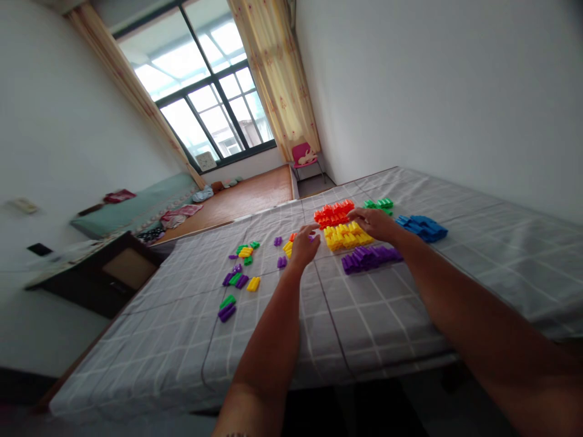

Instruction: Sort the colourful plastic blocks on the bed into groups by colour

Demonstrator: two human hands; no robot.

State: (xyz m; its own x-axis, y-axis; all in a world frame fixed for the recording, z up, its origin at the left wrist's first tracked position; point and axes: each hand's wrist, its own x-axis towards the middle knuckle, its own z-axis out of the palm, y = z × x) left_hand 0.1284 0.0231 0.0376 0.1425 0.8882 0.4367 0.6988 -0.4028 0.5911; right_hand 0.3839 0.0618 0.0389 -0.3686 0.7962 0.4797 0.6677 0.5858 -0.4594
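Observation:
My left hand is over a small mixed group of plastic blocks, its fingers bent and apart, pointing right. Beside it lie a yellow block and an orange one; a purple block shows partly behind the fingers. My right hand hovers at the right end of the yellow block pile and the orange-red block pile, fingers loosely curved and slightly apart. I see no block clearly held in either hand. A purple block pile lies nearer me, below the right wrist.
Green blocks and a blue block pile lie to the right. Loose green, yellow and purple blocks are scattered on the left of the checked cloth. A dark cabinet stands at left, a pink chair behind.

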